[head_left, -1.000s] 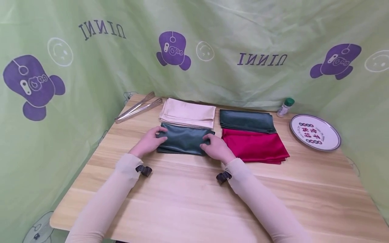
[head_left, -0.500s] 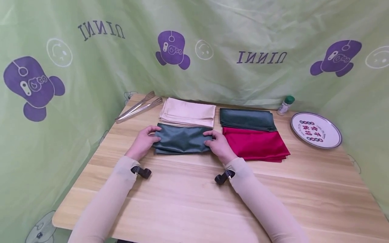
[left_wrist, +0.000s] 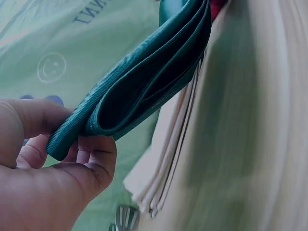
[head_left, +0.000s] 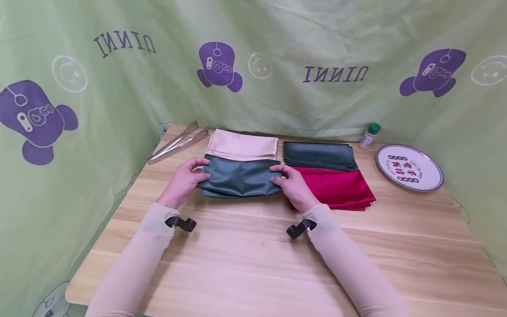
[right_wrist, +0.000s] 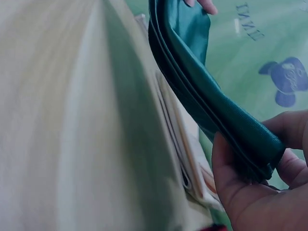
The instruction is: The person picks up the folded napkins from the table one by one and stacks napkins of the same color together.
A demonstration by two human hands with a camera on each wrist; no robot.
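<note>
A folded dark green satin cloth (head_left: 241, 177) hangs just above the table, stretched between both hands and sagging along its lower side. My left hand (head_left: 183, 181) pinches its left end, thumb on the near side. At the opposite end my right hand (head_left: 296, 187) grips it between thumb and fingers. The left wrist view shows the open loops of its layers (left_wrist: 144, 82); in the right wrist view its stacked edge (right_wrist: 207, 101) runs into the fingers. Directly behind lies a folded pale pink cloth (head_left: 245, 144), its front part overlapped by the green one.
Right of the held cloth, a folded red cloth (head_left: 336, 188) lies before a second dark green cloth (head_left: 320, 155). Metal tongs (head_left: 174, 144) lie at the back left. A green-capped shaker (head_left: 369, 135) and a white plate (head_left: 428, 174) stand at the back right, before a green curtain (head_left: 277, 110).
Both hands have closed on the ends of the near green cloth and raised it off the table. It now covers the front of the pink cloth. The other things stay put.
</note>
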